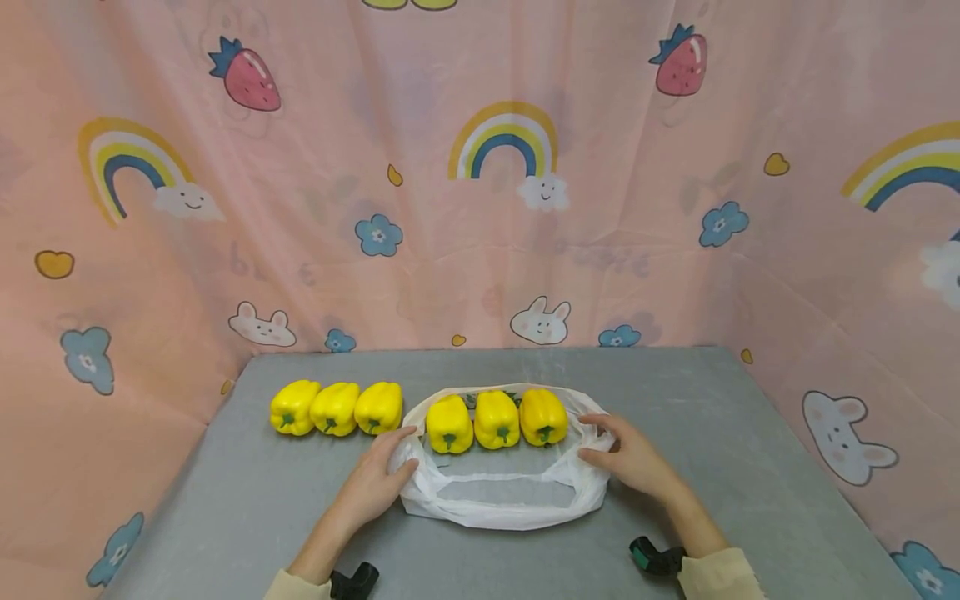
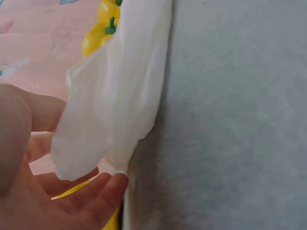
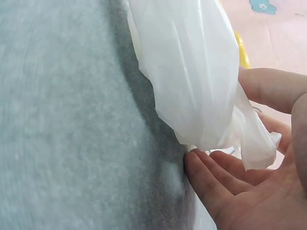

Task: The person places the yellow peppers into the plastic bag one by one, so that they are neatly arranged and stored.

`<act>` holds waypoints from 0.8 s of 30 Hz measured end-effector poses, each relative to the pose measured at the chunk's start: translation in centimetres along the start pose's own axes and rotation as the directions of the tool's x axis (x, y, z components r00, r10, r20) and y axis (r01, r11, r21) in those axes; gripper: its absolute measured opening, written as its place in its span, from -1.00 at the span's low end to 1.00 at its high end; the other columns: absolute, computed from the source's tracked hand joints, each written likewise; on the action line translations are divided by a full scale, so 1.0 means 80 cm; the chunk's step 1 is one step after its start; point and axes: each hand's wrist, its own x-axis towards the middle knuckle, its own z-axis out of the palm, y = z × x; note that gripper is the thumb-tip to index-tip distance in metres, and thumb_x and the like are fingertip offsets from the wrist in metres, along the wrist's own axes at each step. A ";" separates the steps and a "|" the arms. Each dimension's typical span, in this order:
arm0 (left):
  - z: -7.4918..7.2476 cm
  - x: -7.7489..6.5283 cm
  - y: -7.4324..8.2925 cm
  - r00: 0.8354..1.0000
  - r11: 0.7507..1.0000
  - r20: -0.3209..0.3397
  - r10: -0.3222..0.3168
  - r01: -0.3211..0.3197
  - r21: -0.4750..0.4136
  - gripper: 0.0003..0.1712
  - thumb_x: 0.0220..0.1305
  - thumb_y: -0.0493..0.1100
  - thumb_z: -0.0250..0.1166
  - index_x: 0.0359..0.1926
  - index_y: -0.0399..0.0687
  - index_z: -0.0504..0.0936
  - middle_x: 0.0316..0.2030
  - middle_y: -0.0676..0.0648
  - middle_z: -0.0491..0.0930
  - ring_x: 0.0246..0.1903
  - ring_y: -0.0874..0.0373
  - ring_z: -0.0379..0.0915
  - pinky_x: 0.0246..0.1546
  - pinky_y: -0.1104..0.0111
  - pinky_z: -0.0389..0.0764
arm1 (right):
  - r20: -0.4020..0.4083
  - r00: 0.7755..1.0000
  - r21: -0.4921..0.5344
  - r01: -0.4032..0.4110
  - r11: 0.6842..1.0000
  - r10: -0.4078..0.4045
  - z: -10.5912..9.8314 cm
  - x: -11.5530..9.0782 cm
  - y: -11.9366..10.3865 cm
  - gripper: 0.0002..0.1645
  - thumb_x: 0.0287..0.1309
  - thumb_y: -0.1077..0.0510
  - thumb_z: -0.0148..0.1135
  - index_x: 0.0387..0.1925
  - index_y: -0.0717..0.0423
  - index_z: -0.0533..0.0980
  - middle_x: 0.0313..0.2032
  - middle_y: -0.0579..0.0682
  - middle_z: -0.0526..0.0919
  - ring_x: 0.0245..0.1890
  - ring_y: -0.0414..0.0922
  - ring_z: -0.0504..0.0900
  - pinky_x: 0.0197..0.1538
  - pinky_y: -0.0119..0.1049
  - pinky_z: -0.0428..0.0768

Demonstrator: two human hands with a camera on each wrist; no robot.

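Observation:
A white plastic bag (image 1: 517, 515) lies on the grey table with its mouth spread wide and its sides low. Three yellow bell peppers (image 1: 497, 419) sit in a row at the far part of the bag's mouth, green stems towards me. My left hand (image 1: 372, 482) is at the bag's left side, thumb and fingers apart, with the loose plastic (image 2: 120, 86) between them. Opposite it, my right hand (image 1: 633, 457) stands at the right side, thumb apart from the fingers; its fingertips (image 3: 196, 163) are at the plastic's lower edge.
Left of the bag, three more yellow bell peppers (image 1: 335, 408) stand side by side on the table (image 1: 225, 500). A pink patterned curtain (image 1: 420, 292) hangs behind the table and along both sides. Black devices (image 1: 656, 557) sit at both wrists.

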 end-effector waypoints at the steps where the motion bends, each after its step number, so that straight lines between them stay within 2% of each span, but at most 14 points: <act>1: -0.001 0.000 0.001 1.000 1.000 0.000 -0.001 0.001 0.007 -0.43 0.42 -0.18 0.28 0.41 -0.06 0.44 0.37 -0.22 0.38 0.38 -0.20 0.26 0.35 -0.21 0.27 | 0.002 1.000 0.004 0.001 1.000 -0.001 0.001 0.000 0.000 -0.33 0.21 -0.01 0.43 0.28 0.16 0.50 0.21 0.27 0.50 -0.13 0.01 0.47 -0.14 -0.18 0.50; 12: -0.019 -0.008 0.019 1.000 0.988 -0.010 -0.013 0.014 0.152 -0.38 0.43 -0.12 0.28 0.44 -0.10 0.40 0.35 -0.23 0.41 0.36 -0.20 0.29 0.34 -0.16 0.31 | 0.010 0.999 0.026 -0.037 0.999 0.037 0.005 0.003 -0.001 -0.34 0.21 -0.01 0.44 0.28 0.15 0.50 0.18 0.26 0.50 -0.24 -0.02 0.43 -0.24 -0.20 0.46; 19: -0.036 -0.009 0.033 0.995 0.981 -0.101 0.013 0.007 0.193 -0.44 0.43 -0.12 0.28 0.37 -0.23 0.46 0.28 -0.23 0.49 0.30 -0.19 0.37 0.30 -0.14 0.39 | 0.008 0.999 0.024 -0.032 0.999 0.031 0.005 0.001 -0.001 -0.36 0.23 0.01 0.42 0.28 0.17 0.50 0.17 0.25 0.52 -0.27 -0.04 0.43 -0.25 -0.22 0.46; 24: -0.046 -0.001 0.039 0.977 0.983 -0.197 0.078 -0.042 0.181 -0.51 0.39 -0.13 0.31 0.27 -0.23 0.54 0.14 -0.23 0.58 0.11 -0.14 0.52 0.13 -0.05 0.56 | -0.003 1.000 0.031 -0.023 0.999 0.023 0.003 0.000 -0.002 -0.37 0.24 0.02 0.41 0.27 0.19 0.50 0.18 0.27 0.51 -0.25 -0.04 0.43 -0.24 -0.23 0.47</act>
